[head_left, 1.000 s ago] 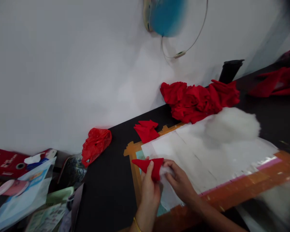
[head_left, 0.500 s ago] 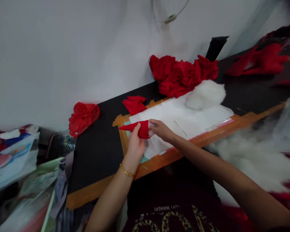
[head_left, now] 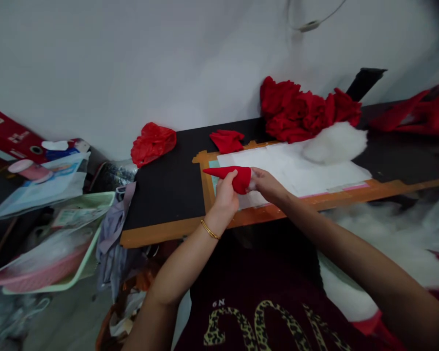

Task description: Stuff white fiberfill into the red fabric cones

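Observation:
A red fabric cone [head_left: 241,180] is held above the table, its pointed end to the left and its wide open end to the right. My left hand [head_left: 227,191] grips it around the middle, thumb on top. At the open end, my right hand [head_left: 267,184] is closed on a bit of white stuffing, with its fingertips at the mouth of the cone. How far the stuffing reaches inside is hidden. Beyond my right hand, a loose clump of white stuffing [head_left: 334,143] rests on white paper sheets [head_left: 267,158].
A heap of red fabric pieces [head_left: 300,112] lies by the wall, with a smaller red piece [head_left: 227,140] and a red plastic bag [head_left: 153,143] to its left. More stuffing [head_left: 380,239] sits below the table's taped edge [head_left: 168,233]. A green basket [head_left: 84,263] stands at left.
The camera view has swung left and tilted, so the table and things appear shifted right. Both hands still hold the cone and stuffing in much the same way.

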Demonstrator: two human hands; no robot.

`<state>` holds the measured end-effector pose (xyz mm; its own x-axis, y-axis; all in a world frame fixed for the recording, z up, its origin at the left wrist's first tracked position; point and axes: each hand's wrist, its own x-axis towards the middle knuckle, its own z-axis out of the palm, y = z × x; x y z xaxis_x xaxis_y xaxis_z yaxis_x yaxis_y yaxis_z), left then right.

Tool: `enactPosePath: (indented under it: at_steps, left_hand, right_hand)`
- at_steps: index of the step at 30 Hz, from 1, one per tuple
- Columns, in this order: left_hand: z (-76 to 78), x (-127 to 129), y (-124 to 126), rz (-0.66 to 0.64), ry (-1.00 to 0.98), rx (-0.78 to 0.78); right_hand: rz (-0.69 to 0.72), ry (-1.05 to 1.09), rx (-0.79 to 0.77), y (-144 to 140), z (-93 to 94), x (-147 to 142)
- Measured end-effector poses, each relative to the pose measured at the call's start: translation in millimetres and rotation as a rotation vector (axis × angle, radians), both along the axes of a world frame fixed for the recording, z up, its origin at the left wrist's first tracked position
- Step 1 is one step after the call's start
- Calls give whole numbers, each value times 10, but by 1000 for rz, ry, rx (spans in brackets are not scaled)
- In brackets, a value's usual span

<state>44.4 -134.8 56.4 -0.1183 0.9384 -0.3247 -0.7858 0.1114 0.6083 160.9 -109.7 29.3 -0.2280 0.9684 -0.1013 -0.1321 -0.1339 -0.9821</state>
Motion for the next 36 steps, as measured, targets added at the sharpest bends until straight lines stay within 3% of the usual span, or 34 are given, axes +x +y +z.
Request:
enactPosePath:
  at_steps: [7, 26, 36]
  left_hand:
    - [-25, -96, -84, 23, -21, 32]
    - [-233, -129, -111, 0, -35, 13]
    - [-360, -133, 70, -14, -2, -44]
  right_hand:
    - [-8, -7, 23, -96, 52, -136]
    - [-24, -73, 7, -218, -53, -149]
    - [16, -175, 33, 43, -163, -28]
